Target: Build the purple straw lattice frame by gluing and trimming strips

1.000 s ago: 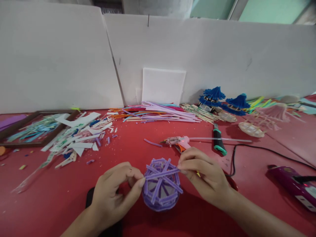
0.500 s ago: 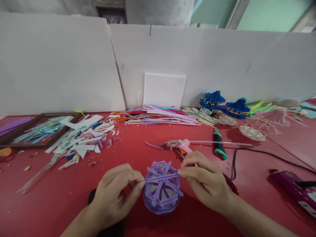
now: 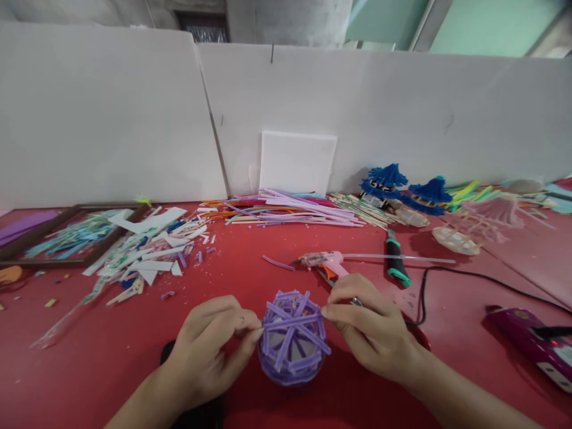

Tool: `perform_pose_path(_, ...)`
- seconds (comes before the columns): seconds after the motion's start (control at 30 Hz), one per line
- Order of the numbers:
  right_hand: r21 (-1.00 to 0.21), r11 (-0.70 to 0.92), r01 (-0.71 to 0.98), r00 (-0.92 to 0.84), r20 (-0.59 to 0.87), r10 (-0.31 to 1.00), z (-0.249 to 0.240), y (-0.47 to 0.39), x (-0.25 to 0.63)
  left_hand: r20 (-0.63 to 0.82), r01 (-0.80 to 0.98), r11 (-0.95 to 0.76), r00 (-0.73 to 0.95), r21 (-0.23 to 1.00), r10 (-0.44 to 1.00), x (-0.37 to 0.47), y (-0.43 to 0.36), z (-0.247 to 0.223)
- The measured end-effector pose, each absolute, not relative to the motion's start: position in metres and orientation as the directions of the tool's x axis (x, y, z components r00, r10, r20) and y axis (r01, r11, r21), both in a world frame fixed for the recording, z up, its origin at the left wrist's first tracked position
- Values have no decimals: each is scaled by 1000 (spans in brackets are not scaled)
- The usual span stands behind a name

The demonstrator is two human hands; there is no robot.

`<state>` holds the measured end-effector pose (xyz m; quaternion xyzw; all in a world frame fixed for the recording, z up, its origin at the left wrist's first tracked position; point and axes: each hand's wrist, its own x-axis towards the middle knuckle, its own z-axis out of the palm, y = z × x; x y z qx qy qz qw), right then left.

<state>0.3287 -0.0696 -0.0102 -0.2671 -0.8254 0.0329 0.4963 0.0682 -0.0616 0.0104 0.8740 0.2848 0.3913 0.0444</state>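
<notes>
A round purple openwork piece (image 3: 292,363), built of fuzzy pipe cleaner strips, rests on the red table in front of me. Several strips cross over its top like spokes. One purple pipe cleaner (image 3: 292,322) lies nearly level across it. My left hand (image 3: 218,342) pinches the left end of that strip between thumb and forefinger. At its right end, my right hand (image 3: 370,322) pinches the same strip. A small metal part shows among the right hand's fingers; I cannot make out what it belongs to.
Behind the hands lies a pink glue gun (image 3: 328,261) with a long glue stick. A green-and-black cutter (image 3: 395,262) is right of it. Colored pipe cleaners (image 3: 295,210) are piled at the back, paper scraps (image 3: 152,262) at left. A purple power strip (image 3: 531,342) sits at right.
Almost nothing differs. Both hands keep their pinch on the strip's ends, and the right hand's fingers have shifted very slightly.
</notes>
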Motion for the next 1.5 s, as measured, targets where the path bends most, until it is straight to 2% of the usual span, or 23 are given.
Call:
perform_pose_path(0.43,-240,858,455,-359,832,423,-6,-71,328,659,467,-836,536,289,528,66,-63,8)
perform_pose_path(0.93,-162,861,483,-390,840,378,-3,-76,329,632,447,-827,543,340,553,65,-60,4)
perform_pose_path(1.17,-132,882,453,-421,840,342,-3,-78,329,628,442,-817,529,371,571,64,-59,-1)
perform_pose_path(1.5,-84,893,442,-469,827,310,-2,-74,334,633,418,-839,556,348,539,64,-58,6)
